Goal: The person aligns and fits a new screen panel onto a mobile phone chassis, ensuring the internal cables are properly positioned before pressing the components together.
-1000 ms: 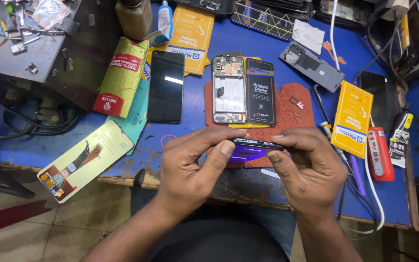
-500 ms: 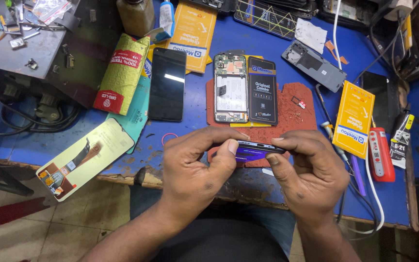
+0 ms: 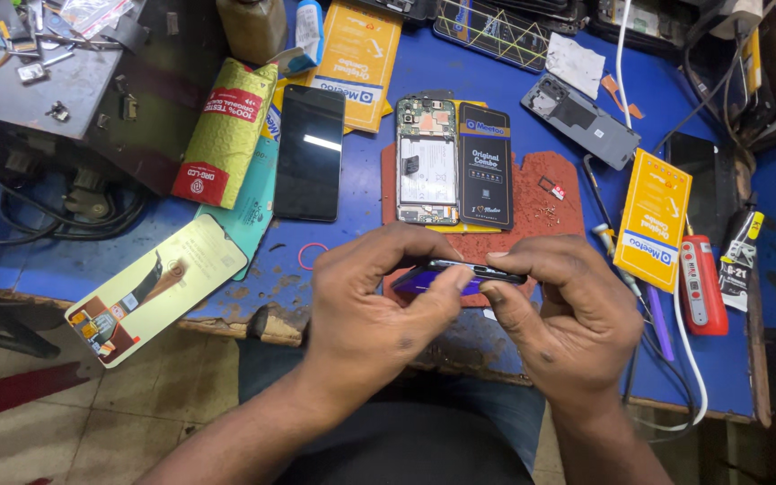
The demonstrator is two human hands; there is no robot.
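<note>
Hands meet low in the frame's centre: left hand and right hand both pinch a thin purple phone cover edge-on over the blue bench.

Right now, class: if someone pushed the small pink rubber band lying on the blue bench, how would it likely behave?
The pink rubber band is a thin loop, so it is probably very light and floppy. It lies flat on the worn blue bench, so it would likely slide or bunch rather than roll. It seems unlikely to break.
</note>
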